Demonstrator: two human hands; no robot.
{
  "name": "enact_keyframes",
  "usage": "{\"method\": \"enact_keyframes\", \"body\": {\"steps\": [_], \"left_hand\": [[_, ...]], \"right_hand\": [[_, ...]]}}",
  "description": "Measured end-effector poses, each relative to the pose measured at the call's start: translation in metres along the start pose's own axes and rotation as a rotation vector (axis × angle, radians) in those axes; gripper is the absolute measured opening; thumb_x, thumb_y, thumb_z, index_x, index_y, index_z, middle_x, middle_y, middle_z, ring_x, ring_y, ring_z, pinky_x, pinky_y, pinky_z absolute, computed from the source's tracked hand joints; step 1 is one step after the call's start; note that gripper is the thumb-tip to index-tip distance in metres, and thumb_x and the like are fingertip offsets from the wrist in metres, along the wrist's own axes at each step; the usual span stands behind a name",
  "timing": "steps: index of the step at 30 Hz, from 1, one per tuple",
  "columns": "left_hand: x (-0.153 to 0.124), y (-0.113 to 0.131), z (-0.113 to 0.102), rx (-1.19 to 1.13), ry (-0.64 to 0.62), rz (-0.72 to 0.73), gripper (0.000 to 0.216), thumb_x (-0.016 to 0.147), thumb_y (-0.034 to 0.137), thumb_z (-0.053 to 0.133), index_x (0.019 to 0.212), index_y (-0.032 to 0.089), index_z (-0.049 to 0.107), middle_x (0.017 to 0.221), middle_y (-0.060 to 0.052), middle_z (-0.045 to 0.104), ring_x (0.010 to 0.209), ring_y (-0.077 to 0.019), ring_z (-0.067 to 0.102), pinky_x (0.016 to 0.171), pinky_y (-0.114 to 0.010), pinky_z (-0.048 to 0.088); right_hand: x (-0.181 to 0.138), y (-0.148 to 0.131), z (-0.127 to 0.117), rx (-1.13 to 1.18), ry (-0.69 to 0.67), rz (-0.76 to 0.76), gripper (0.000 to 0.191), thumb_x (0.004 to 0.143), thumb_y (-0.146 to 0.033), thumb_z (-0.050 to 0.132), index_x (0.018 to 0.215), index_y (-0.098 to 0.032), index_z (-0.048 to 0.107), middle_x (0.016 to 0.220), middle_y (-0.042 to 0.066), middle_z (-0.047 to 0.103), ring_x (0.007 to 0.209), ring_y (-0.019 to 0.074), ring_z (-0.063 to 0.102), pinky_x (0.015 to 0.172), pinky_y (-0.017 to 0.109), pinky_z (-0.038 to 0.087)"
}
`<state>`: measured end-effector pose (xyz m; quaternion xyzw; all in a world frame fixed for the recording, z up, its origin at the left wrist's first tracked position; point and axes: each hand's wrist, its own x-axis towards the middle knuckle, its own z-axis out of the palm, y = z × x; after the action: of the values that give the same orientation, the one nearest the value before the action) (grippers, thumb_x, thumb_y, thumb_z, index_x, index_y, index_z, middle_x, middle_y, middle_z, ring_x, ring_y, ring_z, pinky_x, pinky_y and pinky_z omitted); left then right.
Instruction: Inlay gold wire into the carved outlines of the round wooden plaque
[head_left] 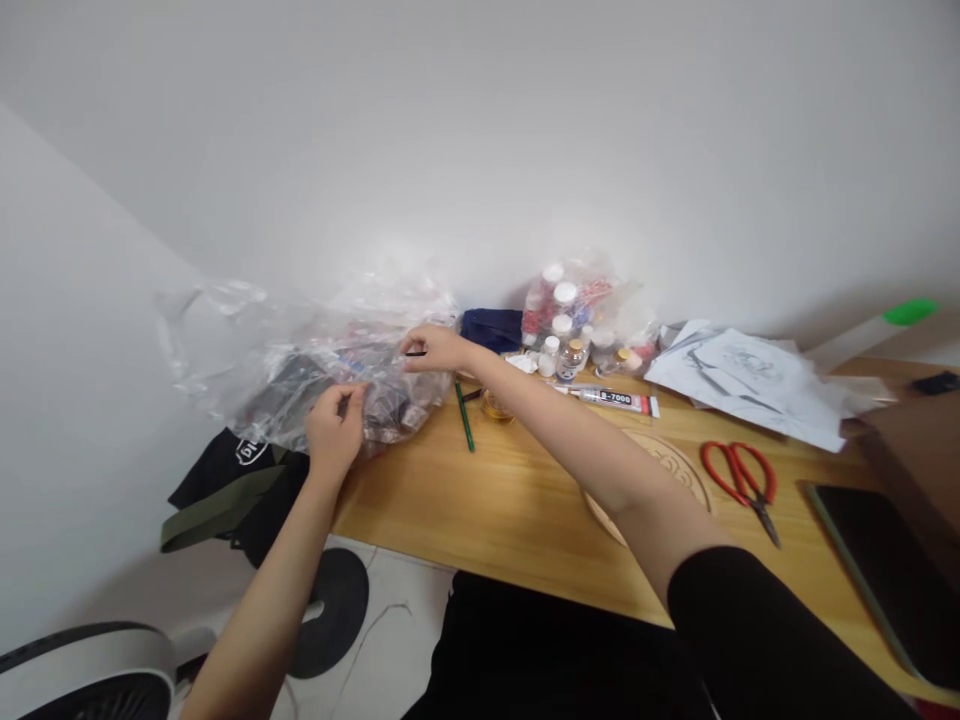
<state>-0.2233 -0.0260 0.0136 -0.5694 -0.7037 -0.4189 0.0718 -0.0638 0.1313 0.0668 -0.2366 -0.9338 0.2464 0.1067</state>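
Observation:
A large clear plastic bag [300,345], crumpled and filled with mixed small items, lies at the left end of the wooden table [420,500]. My left hand [335,430] is closed at the bag's front side, thumb and fingers pinching its film. Over the bag's right part, my right hand [436,350] is closed in a pinch. From its fingertips sticks out a short, thin black piece [415,353], too small to name. A green pen [465,417] lies on the table to the right of the bag.
Small bottles [571,358], a B-7000 glue tube [611,400] and another filled plastic bag [592,290] stand by the wall. To the right are paper sheets [742,375], red-handled scissors [742,480] and a phone [885,570]. My right arm partly covers a carved wooden disc [679,465].

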Motion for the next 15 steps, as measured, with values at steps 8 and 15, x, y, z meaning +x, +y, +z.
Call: {"method": "enact_keyframes", "body": {"steps": [8,15], "left_hand": [[0.001,-0.005,0.004,0.043,-0.003,0.028,0.030,0.090,0.039,0.044,0.090,0.018,0.065,0.092,-0.008,0.070,0.091,-0.0246,0.064,0.086,-0.039,0.048],[0.001,-0.006,0.005,0.063,0.017,0.077,0.027,0.090,0.037,0.044,0.087,0.018,0.064,0.091,-0.009,0.070,0.092,-0.0244,0.064,0.088,-0.039,0.047]], "right_hand": [[-0.015,-0.006,-0.029,-0.120,0.025,0.147,0.030,0.092,-0.037,0.057,0.109,-0.014,0.061,0.109,0.007,0.065,0.096,0.0177,0.063,0.084,0.039,0.054],[-0.022,-0.003,-0.015,-0.240,0.020,0.258,0.037,0.091,-0.037,0.057,0.122,-0.016,0.056,0.122,0.009,0.059,0.105,0.0208,0.061,0.088,0.043,0.053]]}}
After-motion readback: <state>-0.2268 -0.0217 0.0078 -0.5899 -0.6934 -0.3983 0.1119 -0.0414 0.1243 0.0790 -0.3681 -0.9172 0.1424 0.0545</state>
